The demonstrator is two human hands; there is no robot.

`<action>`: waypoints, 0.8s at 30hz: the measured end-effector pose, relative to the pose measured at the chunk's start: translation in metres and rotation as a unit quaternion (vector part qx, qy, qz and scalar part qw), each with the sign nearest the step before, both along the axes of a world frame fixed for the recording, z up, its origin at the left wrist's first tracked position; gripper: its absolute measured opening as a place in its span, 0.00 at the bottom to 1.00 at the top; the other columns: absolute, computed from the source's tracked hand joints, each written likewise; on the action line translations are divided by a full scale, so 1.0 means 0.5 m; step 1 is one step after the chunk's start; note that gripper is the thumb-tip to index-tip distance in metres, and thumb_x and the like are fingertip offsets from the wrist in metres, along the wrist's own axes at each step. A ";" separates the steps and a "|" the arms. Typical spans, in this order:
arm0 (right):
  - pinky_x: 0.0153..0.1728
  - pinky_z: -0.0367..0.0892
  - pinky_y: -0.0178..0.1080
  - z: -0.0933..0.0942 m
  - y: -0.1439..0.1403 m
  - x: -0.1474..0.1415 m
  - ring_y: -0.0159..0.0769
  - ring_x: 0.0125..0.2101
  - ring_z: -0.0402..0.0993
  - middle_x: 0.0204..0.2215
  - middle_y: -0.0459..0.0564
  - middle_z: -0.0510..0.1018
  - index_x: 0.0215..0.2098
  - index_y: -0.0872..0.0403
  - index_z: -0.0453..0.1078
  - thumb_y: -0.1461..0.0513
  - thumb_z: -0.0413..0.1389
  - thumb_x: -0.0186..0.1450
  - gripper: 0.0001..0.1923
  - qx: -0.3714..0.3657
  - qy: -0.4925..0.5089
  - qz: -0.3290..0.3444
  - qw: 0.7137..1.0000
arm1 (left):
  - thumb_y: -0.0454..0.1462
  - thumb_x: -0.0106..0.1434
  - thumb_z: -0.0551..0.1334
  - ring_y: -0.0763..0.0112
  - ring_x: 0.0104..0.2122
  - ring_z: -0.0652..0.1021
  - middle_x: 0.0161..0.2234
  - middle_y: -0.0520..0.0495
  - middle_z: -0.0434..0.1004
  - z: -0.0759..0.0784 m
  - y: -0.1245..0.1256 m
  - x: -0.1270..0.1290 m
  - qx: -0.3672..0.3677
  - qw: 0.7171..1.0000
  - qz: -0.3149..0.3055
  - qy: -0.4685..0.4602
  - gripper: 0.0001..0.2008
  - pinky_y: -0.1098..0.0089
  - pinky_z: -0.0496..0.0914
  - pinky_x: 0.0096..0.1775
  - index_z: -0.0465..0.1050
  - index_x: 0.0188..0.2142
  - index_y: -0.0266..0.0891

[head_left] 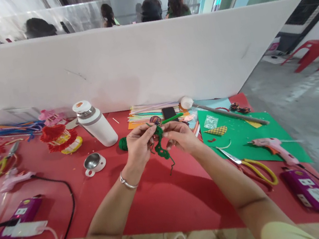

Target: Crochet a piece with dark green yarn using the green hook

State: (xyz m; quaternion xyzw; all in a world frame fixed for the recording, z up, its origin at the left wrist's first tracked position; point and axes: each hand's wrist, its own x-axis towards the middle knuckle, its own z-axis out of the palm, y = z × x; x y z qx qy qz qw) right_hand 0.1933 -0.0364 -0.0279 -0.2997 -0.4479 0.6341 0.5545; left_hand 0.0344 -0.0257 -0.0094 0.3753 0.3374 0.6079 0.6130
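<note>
Above the red desk (pixel 167 200), left hand (pixel 138 144) and right hand (pixel 181 135), each grip pinched on the green crocheted strip (pixel 161 147); keep yarn taut, green hook (pixel 172 118) steady.

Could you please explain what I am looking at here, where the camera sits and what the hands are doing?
There is one picture, from a camera worn on a person's head, looking down at their own bare hands. The left hand and right hand together pinch a green crocheted strip, and the right hand also holds a green crochet hook. Below is a red table. On it lie a white flask, a small metal cup, yellow-handled scissors, a pink glue gun on green paper, and a purple power strip.
</note>
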 end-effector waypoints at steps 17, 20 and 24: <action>0.28 0.77 0.34 0.001 0.003 -0.005 0.30 0.25 0.78 0.26 0.44 0.82 0.31 0.55 0.80 0.56 0.76 0.48 0.17 -0.019 0.008 -0.034 0.999 | 0.39 0.46 0.80 0.82 0.16 0.68 0.18 0.54 0.74 -0.008 0.000 0.000 -0.002 1.000 0.004 0.003 0.14 0.79 0.61 0.18 0.82 0.29 0.36; 0.28 0.77 0.35 0.000 0.003 -0.005 0.30 0.25 0.78 0.26 0.45 0.82 0.31 0.55 0.81 0.55 0.76 0.48 0.17 -0.020 0.002 -0.042 0.999 | 0.39 0.45 0.80 0.82 0.16 0.69 0.18 0.54 0.73 -0.005 -0.001 -0.002 -0.017 1.000 -0.012 -0.007 0.14 0.79 0.63 0.19 0.81 0.28 0.37; 0.26 0.77 0.34 0.003 0.003 -0.007 0.30 0.23 0.77 0.25 0.45 0.82 0.29 0.55 0.81 0.54 0.76 0.48 0.17 -0.023 0.010 -0.043 0.999 | 0.39 0.45 0.80 0.83 0.15 0.68 0.19 0.54 0.74 -0.006 -0.002 0.000 -0.001 1.000 0.000 -0.004 0.14 0.79 0.60 0.17 0.81 0.29 0.37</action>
